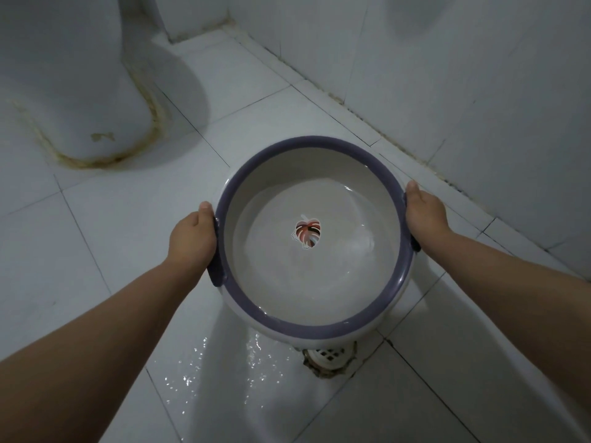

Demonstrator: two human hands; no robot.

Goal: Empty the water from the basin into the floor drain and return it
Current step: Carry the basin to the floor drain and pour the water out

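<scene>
The basin (307, 330) is held in the air above the tiled floor (256, 100), its near edge covering the far part of the floor drain (329, 355). It is round, smooth and glossy white, with a broad purple rim and a dark handle on each side. Clear water (351, 251) lies in it over a leaf picture (307, 233) on the bottom. The left hand (192, 241) has its grip clenched round the left handle, thumb along the rim; the right hand (425, 215) grasps the right handle likewise. The drain is a white perforated grate in a stained ring. Wet glints (224, 362) spread over the tiles beside it. A toilet base (73, 91) with yellowed sealant stands far left; a tiled wall (479, 75) rises on the right.
</scene>
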